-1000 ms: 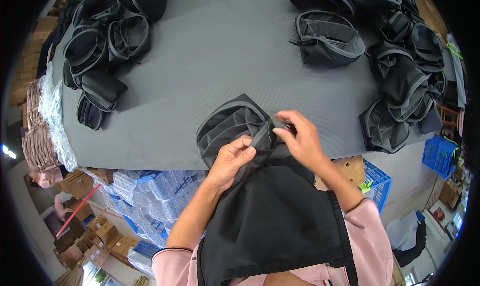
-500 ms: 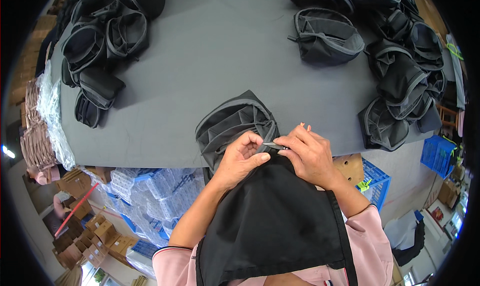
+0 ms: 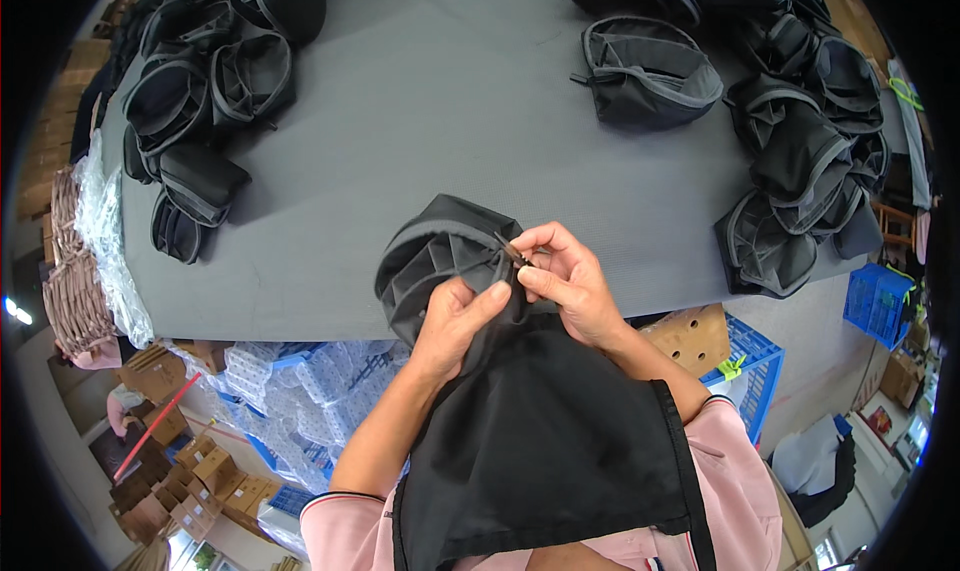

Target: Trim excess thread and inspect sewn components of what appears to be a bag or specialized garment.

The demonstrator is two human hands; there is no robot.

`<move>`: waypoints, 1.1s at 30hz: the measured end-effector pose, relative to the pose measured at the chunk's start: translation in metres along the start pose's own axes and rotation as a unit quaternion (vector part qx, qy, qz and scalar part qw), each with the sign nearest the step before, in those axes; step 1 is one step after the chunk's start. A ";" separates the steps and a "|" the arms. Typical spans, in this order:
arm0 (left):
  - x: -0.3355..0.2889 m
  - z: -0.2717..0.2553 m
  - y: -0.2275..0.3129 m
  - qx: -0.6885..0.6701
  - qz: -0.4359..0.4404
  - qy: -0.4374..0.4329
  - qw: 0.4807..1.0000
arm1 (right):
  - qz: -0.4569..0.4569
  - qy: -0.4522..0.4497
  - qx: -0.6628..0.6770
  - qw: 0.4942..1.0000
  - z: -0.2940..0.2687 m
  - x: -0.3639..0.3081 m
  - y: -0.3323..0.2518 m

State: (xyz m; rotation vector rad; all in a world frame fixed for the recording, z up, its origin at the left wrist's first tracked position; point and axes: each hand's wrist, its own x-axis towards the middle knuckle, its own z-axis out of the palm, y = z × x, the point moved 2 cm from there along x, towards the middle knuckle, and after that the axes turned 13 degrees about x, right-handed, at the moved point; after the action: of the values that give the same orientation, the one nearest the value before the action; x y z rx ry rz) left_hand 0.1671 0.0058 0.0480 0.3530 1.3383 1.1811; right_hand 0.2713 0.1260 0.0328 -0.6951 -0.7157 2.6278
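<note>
A black fabric pouch (image 3: 450, 217) with a grey lining and a gaping mouth rests at the near edge of the table, just in front of me. My left hand (image 3: 452, 323) grips the near side of its rim, thumb on top, fingers partly hidden by the cloth. Between the fingers and thumb of my right hand (image 3: 568, 281) is a pair of small, pointed thread snips (image 3: 513, 252). Their tip lies at the right-hand part of the rim, by the zip edge. Whether the blades touch a thread is too small to tell.
The grey table (image 3: 430, 101) carries piled black pouches (image 3: 205, 183) at the left and more pouches (image 3: 800, 156) at the right. A single open pouch (image 3: 655, 76) lies nearer the middle. Below the edge are a blue crate (image 3: 765, 361), clear bubble wrap (image 3: 300, 396) and cardboard boxes (image 3: 215, 466).
The pouch has turned slightly and shifted left. My right hand has moved up and left, tilting the snips' tip away from me. My left hand has slid a little nearer and lower.
</note>
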 end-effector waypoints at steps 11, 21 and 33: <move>-0.013 -0.001 -0.005 -0.085 -0.023 0.051 0.995 | -0.074 0.018 -0.283 0.956 -0.010 -0.028 -0.014; -0.014 0.002 -0.009 -0.062 -0.013 0.044 0.997 | -0.151 -0.006 -0.426 0.892 0.013 -0.020 -0.025; -0.013 0.003 -0.002 -0.086 0.003 0.058 0.995 | -0.155 -0.020 -0.495 0.854 0.020 -0.014 -0.036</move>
State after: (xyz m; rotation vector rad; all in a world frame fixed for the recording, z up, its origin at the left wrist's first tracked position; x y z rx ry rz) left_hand 0.1735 -0.0046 0.0546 0.1657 1.3235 1.3278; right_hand 0.2785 0.1420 0.0732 -0.6654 -2.0379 1.8380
